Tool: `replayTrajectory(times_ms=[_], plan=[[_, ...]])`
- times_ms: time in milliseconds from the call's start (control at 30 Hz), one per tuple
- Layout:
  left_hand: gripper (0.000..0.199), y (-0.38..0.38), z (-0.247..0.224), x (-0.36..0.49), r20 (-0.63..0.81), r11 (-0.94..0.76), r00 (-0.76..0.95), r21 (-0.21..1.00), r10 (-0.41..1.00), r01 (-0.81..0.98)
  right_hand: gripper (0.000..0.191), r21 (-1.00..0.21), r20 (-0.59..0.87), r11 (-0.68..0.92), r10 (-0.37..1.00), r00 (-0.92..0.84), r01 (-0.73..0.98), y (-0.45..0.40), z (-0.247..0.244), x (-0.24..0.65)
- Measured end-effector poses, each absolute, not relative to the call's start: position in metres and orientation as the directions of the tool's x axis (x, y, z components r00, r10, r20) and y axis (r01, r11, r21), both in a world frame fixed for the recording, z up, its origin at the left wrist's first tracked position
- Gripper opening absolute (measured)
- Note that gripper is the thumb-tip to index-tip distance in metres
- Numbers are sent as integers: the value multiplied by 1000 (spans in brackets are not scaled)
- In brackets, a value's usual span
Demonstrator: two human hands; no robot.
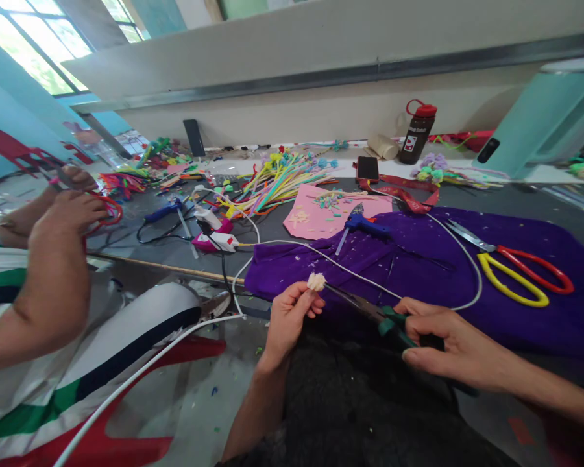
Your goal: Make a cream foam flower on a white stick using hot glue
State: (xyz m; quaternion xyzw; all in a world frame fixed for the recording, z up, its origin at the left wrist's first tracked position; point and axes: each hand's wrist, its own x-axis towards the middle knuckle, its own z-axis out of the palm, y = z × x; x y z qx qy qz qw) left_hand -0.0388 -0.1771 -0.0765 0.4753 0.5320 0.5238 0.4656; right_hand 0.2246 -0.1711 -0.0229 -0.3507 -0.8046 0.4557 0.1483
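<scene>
Between the fingertips of my left hand (294, 314) is a small cream fuzzy flower (316, 281), pinched from below. My right hand (448, 340) is wrapped round the green handles of a pair of long-nosed pliers (365, 306). The pliers' thin jaws point left and their tips reach the flower's right side; whether they grip it I cannot tell. Beneath and beyond both hands lies a purple cloth (418, 259) dotted with bits of fluff. A blue glue gun (365, 225) rests on its far edge, beside a pink sheet (306, 201) with small cut pieces on it.
Scissors (511, 263) with red and yellow handles lie on the cloth. A white cable (340, 261) loops across it. Further back are pipe cleaners (277, 181), a phone (368, 170), a bottle (417, 133) and a teal jug (535, 120). At left, a co-worker's hands (73, 201) hold red-handled scissors.
</scene>
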Motion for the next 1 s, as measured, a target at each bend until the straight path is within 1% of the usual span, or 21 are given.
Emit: replayTrajectory(times_ms=[233, 467, 667, 800, 1000], plan=[[21, -178, -75, -38, 7, -1, -121, 999, 993, 52, 26, -834, -85, 340, 699, -710, 434, -171, -24, 224], [20, -177, -77, -37, 10, -8, -107, 1000, 994, 27, 26, -797, -93, 377, 695, -713, 472, -171, -22, 222], [18, -177, -76, -38, 23, -18, -106, 999, 994, 43, 27, -790, -69, 415, 671, -738, 452, -169, -19, 224], [16, -177, -75, -42, 51, -34, -132, 991, 990, 131, 27, -792, -79, 416, 656, -751, 447, -167, -15, 225], [15, -175, -71, -50, 208, -165, -92, 925, 974, 343, 29, -821, -150, 360, 612, -776, 442, -161, -6, 226]])
